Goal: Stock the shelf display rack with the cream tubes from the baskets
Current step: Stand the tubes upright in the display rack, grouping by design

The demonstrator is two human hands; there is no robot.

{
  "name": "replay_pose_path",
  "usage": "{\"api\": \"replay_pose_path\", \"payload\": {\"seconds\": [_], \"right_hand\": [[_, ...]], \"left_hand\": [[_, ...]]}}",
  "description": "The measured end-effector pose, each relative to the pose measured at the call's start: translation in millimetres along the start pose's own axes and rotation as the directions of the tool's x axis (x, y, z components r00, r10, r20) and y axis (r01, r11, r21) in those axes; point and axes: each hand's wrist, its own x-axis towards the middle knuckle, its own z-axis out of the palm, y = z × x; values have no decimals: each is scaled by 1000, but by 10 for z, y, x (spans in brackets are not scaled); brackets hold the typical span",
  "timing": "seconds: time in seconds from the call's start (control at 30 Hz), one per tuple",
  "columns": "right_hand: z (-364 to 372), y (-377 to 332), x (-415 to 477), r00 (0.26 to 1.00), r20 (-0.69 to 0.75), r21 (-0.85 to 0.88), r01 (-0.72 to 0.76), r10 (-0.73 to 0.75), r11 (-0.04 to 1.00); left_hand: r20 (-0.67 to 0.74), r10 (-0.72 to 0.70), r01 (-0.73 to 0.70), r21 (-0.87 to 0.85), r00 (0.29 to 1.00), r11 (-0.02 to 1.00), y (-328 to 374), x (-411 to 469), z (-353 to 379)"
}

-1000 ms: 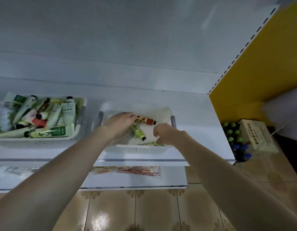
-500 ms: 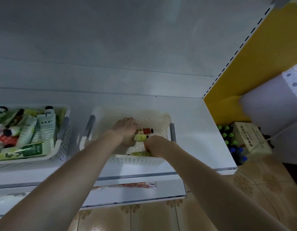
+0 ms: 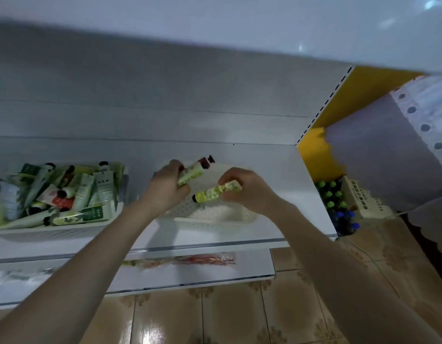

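My left hand (image 3: 165, 188) grips cream tubes (image 3: 193, 170), pale green with dark caps pointing up and right, above the white basket (image 3: 215, 220) on the shelf. My right hand (image 3: 244, 189) holds a yellow-green tube (image 3: 216, 192) with its dark cap pointing left. Both hands hover over the basket, whose inside looks bare where visible. A second white basket (image 3: 66, 228) to the left is heaped with several green and white cream tubes (image 3: 83, 192).
The white shelf (image 3: 301, 194) runs right to a yellow side panel (image 3: 314, 155). Below it a lower shelf carries packaged goods (image 3: 205, 259). Bottles with green and blue caps (image 3: 339, 207) and a cardboard box (image 3: 361, 197) stand on the tiled floor at right. A white lace cloth (image 3: 388, 150) hangs there.
Both hands were down in the right basket; now they have lifted out, each holding tubes. The view has tilted up, showing more of the shelf's back wall.
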Motion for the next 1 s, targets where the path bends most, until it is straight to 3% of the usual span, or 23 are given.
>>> {"api": "replay_pose_path", "payload": {"seconds": [0.1,0.27,0.43,0.6,1.0], "right_hand": [[-183,-324,-311,998,-64,163,3,8,987],[-440,-887,-919,994,-108,478,68,-19,876],[-658,-1421,-1374,995,-81,635,97,-59,766],[-857,-1909,-1643,989,-130,650,141,-74,747],[-1417,-2466,-1720,948,-281,527,283,-150,801]], "left_hand": [[-96,-30,11,-193,995,981,239,-385,-369],[-43,-163,117,-519,986,847,681,-1029,-941],[-71,-173,86,-650,982,755,1020,-1532,-1456],[-137,-147,35,-606,980,795,1241,-1794,-1886],[-366,-36,-220,-631,930,744,1823,-1624,-2700]]}}
